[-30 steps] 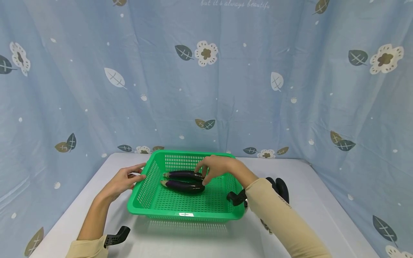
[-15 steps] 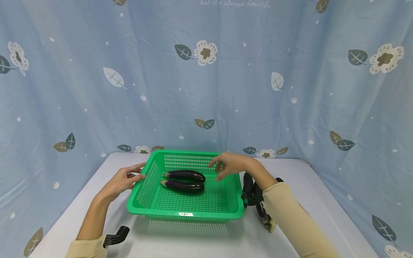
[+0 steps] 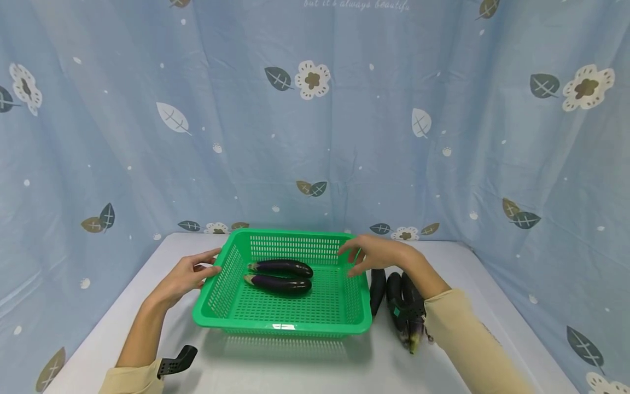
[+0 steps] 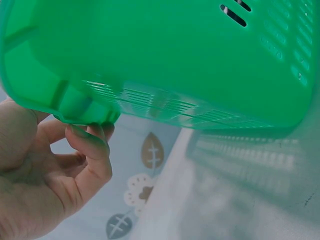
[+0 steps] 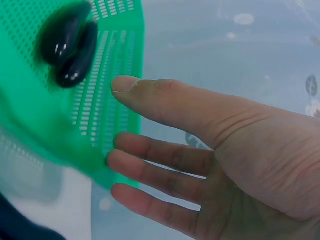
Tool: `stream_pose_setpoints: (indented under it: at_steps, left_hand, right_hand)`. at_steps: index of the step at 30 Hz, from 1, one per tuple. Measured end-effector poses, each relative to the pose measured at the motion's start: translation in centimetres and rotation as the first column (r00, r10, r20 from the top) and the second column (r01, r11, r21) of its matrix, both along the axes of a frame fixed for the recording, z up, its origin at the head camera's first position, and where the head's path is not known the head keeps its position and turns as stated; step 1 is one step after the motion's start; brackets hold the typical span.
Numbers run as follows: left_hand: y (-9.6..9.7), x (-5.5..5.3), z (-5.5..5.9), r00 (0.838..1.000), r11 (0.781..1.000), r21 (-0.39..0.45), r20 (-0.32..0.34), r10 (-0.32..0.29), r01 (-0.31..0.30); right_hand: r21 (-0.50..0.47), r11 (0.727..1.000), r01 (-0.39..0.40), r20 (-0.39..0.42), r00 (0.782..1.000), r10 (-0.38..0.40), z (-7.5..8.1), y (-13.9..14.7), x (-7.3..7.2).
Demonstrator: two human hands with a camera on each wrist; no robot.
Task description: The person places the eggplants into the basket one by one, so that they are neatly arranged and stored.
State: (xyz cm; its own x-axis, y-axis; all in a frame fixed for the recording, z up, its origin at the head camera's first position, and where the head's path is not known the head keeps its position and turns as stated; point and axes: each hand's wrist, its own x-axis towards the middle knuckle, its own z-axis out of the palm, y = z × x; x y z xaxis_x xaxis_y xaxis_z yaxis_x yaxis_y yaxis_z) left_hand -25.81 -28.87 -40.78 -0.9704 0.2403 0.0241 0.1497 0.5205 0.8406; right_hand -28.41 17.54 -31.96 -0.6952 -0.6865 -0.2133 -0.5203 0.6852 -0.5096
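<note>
Right hand (image 3: 379, 253): drawn back over the right rim of the green basket (image 3: 325, 329), grip apart
Left hand (image 3: 185, 275): grip pinched on basket's left rim
Eggplant pair (image 3: 283, 285): inside basket, apparently placed
Other eggplants (image 3: 395, 298): right of basket

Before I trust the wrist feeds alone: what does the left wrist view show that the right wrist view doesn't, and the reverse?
Only the left wrist view: the left hand, fingers curled at the rim of the green basket.
Only the right wrist view: the right hand, holding nothing, and two eggplants inside the basket.
Both: the basket, blue curtain and white table.
</note>
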Motion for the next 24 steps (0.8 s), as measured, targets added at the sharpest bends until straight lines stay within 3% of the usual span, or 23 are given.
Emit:
stream_pose_setpoints:
  at_steps: [10, 24]
  left_hand:
    - [-0.1, -0.1, -0.2, 1.0, 1.0, -0.015, -0.009, -0.004, 0.004]
    - [-0.2, -0.3, -0.4, 1.0, 1.0, -0.003, 0.005, 0.007, -0.007]
  right_hand:
    - [-0.021, 0.998, 0.053, -0.018, 0.998, -0.053, -0.6, 3.6, 0.7]
    - [-0.033, 0.992, 0.125, -0.025, 0.992, -0.126, -3.1, 8.1, 1.4]
